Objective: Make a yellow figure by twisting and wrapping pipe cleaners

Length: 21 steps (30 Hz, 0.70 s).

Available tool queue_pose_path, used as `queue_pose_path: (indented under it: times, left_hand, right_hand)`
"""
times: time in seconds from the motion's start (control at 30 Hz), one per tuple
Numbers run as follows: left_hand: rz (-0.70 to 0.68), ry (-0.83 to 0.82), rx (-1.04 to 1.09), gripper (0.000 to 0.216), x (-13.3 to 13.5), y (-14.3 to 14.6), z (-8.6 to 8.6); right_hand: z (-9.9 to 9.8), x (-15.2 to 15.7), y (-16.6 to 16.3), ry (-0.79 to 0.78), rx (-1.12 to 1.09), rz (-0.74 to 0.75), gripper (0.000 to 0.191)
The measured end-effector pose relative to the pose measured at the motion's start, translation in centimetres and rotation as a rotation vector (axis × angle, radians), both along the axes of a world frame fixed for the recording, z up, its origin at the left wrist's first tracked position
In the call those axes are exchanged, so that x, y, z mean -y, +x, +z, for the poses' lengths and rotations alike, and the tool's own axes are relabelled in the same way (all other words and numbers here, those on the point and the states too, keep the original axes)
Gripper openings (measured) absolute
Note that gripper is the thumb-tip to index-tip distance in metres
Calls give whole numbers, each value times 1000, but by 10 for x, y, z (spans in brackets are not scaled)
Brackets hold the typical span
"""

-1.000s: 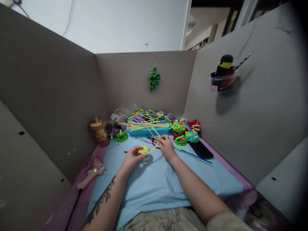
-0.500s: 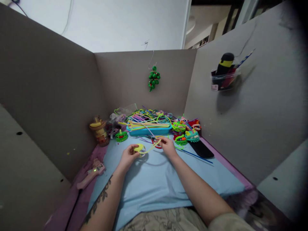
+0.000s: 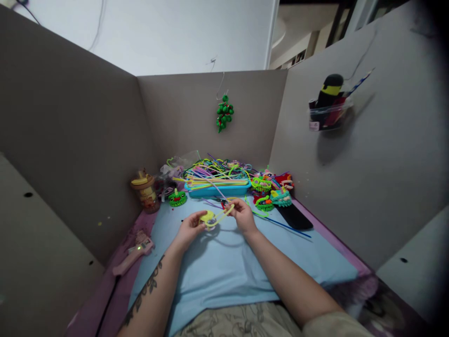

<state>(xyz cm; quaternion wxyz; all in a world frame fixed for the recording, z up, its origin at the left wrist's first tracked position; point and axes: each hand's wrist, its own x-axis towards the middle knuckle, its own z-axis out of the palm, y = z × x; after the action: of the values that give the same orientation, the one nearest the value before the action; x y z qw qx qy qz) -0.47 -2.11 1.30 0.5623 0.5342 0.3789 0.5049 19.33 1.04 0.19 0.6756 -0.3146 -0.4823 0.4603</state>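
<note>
Pinched in my left hand (image 3: 191, 228) is a small yellow coiled pipe-cleaner piece (image 3: 208, 216), its far side facing away from me. A yellow pipe cleaner (image 3: 221, 218) loops out from that piece to the right. My right hand (image 3: 242, 216) grips this strand between thumb and fingertips. Both hands are raised a little above the blue cloth (image 3: 224, 267). Just beyond my right hand, pliers with red handles (image 3: 223, 205) are partly hidden.
A blue tray (image 3: 217, 190) heaped with pipe cleaners stands at the back. Several finished pipe-cleaner figures (image 3: 280, 198) sit right, by a black phone (image 3: 293, 217). At left are a green figure (image 3: 177, 199), a drink cup (image 3: 145, 192) and a pink glue gun (image 3: 135, 255).
My left hand has moved slightly right with the yellow piece, closer to my right hand. The strand between them now bends in a tighter loop.
</note>
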Motion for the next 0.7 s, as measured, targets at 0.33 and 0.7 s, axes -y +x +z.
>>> queue_pose_path:
  times: [0.33,0.7]
  left_hand:
    - [95,14,-8,43,-4,-2,-2]
    - [44,83,29,34,0,2,1]
  right_hand:
    - [4,-2,-1,-224,-268,115,34]
    - [3,5,-16,-310,-179,318,32]
